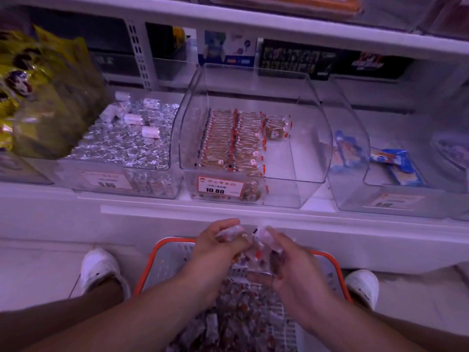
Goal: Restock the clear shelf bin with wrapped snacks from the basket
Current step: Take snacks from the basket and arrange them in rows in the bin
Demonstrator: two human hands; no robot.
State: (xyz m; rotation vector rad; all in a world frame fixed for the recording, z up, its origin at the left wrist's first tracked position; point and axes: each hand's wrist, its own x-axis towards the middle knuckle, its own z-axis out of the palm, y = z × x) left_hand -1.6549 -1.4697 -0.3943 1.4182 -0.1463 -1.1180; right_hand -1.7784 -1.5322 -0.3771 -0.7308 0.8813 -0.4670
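Wrapped snacks [253,252] in clear crinkly packets are bunched between both hands right over the orange-rimmed grey basket [330,257]; left hand [218,243] and right hand [281,260] curl round them, probably squaring up a stack for the half-filled clear shelf bin [299,158] above.

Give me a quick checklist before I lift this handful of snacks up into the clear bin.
1. Both hands hold snacks: ok. Left hand and right hand grip a bunch of wrapped snacks over the orange-rimmed basket.
2. Room in the clear bin: ok, its right half is bare.
3. Existing rows tidy: ok, two upright rows on the left, one loose packet behind.
4. Bin opening unobstructed: ok.
5. Grip secure, nothing slipping: cannot tell, blurred.
6. Price label matches the snacks: cannot tell.
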